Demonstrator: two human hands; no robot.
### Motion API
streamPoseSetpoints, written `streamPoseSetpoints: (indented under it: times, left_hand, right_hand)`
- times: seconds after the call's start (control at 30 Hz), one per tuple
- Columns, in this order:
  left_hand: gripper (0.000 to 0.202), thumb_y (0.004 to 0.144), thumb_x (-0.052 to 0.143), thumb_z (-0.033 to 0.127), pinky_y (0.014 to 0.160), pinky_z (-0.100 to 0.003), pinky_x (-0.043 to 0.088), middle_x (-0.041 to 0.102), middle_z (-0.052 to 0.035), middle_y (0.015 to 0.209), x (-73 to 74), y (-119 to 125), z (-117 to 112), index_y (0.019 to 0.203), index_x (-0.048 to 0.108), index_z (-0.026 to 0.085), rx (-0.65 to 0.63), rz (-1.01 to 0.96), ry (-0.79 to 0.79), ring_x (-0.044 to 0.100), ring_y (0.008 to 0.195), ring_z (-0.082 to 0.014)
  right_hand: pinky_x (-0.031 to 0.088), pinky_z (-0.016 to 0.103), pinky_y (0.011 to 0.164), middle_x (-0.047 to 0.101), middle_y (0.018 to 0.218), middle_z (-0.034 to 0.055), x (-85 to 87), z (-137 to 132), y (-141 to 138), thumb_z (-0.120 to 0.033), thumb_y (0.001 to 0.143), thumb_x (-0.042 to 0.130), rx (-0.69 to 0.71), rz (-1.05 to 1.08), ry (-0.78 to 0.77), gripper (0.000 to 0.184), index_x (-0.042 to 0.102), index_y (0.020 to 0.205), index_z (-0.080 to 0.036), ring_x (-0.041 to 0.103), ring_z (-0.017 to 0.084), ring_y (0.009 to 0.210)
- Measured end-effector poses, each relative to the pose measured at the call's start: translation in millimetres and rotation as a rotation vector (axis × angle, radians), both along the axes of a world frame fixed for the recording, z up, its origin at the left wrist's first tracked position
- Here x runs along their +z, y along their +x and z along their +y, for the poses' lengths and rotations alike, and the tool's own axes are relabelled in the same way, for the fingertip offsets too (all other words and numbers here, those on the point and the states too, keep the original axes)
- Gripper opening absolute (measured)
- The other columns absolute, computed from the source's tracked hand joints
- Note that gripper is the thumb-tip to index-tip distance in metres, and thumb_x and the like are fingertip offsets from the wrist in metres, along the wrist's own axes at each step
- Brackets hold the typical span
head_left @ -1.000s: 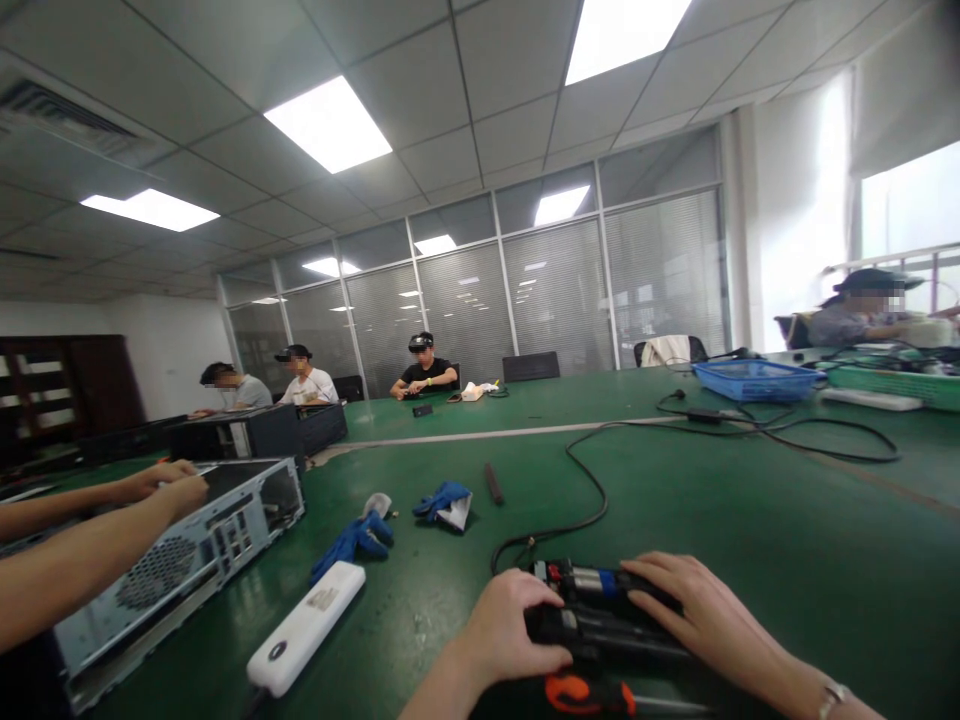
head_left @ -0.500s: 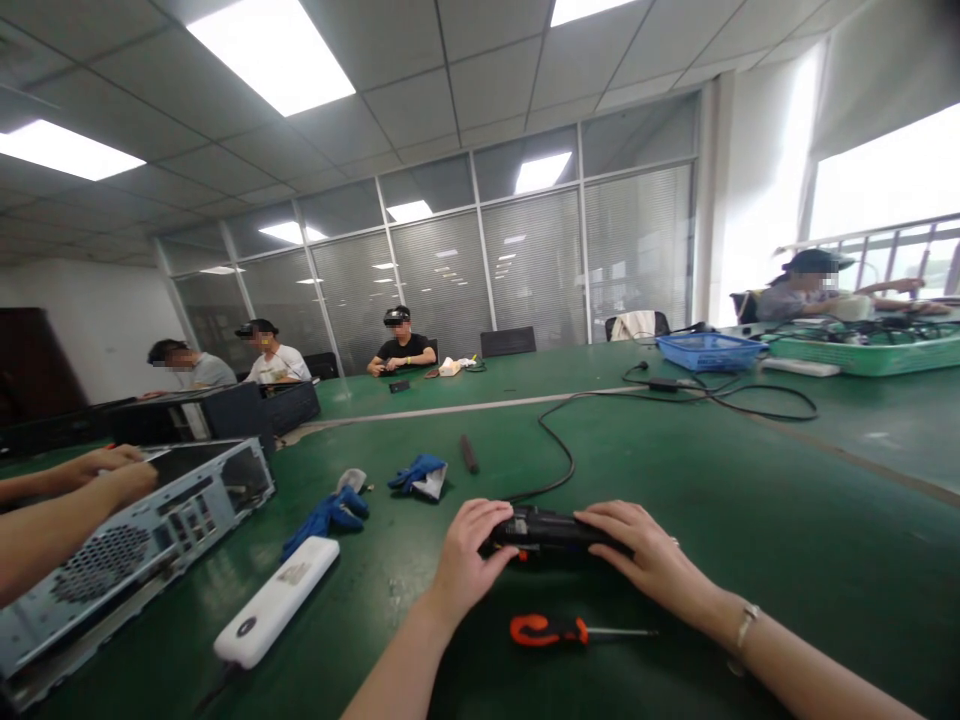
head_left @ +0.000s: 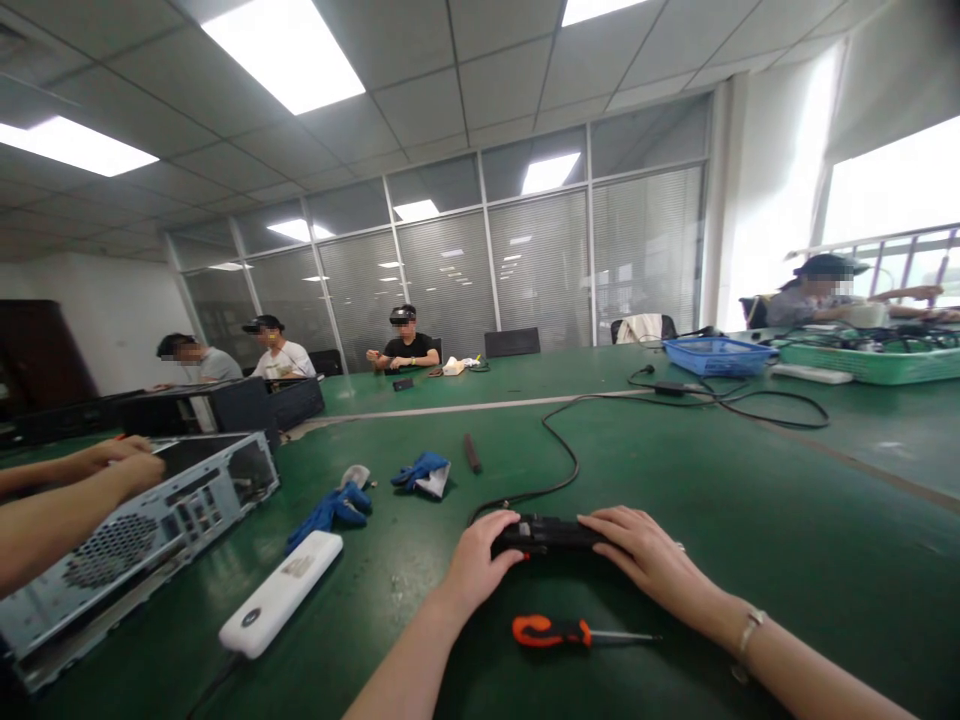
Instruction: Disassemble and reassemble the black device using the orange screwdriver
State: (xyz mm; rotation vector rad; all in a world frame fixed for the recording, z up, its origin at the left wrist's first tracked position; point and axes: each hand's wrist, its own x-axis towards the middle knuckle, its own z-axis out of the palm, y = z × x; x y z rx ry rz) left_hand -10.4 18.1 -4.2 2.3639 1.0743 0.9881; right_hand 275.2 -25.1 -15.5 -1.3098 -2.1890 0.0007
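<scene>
Between my two hands lies a long black device [head_left: 553, 532] with a small red part near its left end. My left hand [head_left: 480, 560] grips that left end, thumb in front and fingers over the back. My right hand [head_left: 637, 552] is wrapped over the right end, which it partly hides. A black cord [head_left: 564, 470] runs from behind my left hand across the table. Just in front of the device is a screwdriver [head_left: 551, 631] with an orange and black handle, its shaft pointing right.
Left are a white power strip [head_left: 283, 592], blue gloves [head_left: 334, 508] and an open computer case [head_left: 142, 540] with another person's hands [head_left: 124, 465] at it. A dark bar [head_left: 472, 453] lies ahead. Blue [head_left: 716, 357] and green baskets [head_left: 870, 366] stand far right. Several people sit around.
The device sits slightly lower and flatter in my hands, and more cord shows beside my left hand. My view has shifted slightly. The person across has raised a hand.
</scene>
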Motion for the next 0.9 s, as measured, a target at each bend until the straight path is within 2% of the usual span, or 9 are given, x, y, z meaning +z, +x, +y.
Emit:
streamPoseSetpoints:
  times: [0.27, 0.5, 0.7, 0.9]
  left_hand:
    - [0.043, 0.073, 0.074, 0.015, 0.104, -0.04, 0.042, 0.067, -0.0031, 0.12, 0.9, -3.2, 3.3, 0.115, 0.066, 0.026, -0.035, -0.044, -0.043, 0.059, 0.115, -0.024]
    - [0.045, 0.078, 0.07, 0.019, 0.105, -0.039, 0.041, 0.065, -0.003, 0.125, -2.3, -3.5, 10.7, 0.121, 0.063, 0.026, -0.056, -0.011, -0.114, 0.058, 0.118, -0.0232]
    - [0.046, 0.077, 0.07, 0.018, 0.107, -0.04, 0.04, 0.064, -0.003, 0.127, -8.2, -4.1, 8.5, 0.122, 0.062, 0.026, -0.056, -0.066, -0.042, 0.056, 0.12, -0.0237]
    - [0.045, 0.077, 0.072, 0.017, 0.107, -0.04, 0.04, 0.065, -0.002, 0.125, -5.5, -5.0, 6.4, 0.12, 0.064, 0.027, -0.061, -0.079, -0.049, 0.058, 0.118, -0.0241]
  right_hand:
    - [0.05, 0.037, 0.092, 0.061, 0.119, 0.0067, 4.5, 0.2, 2.2, -0.039, 0.093, 0.048, 0.055, 0.049, -0.059, 0.037, 0.058, 0.126, -0.029, 0.059, 0.022, 0.105]
    - [0.05, 0.039, 0.093, 0.061, 0.121, 0.0073, 0.8, 2.3, 2.4, -0.039, 0.095, 0.044, 0.041, 0.05, -0.063, 0.038, 0.057, 0.129, -0.027, 0.059, 0.023, 0.106]
    - [0.05, 0.039, 0.094, 0.06, 0.124, 0.0065, -3.1, 4.1, 5.6, -0.041, 0.094, 0.045, 0.049, 0.096, -0.029, 0.038, 0.058, 0.127, -0.029, 0.059, 0.023, 0.109]
    - [0.051, 0.038, 0.093, 0.061, 0.123, 0.0058, -1.3, 2.5, 4.9, -0.042, 0.094, 0.045, 0.045, 0.072, -0.06, 0.037, 0.058, 0.126, -0.03, 0.06, 0.023, 0.107]
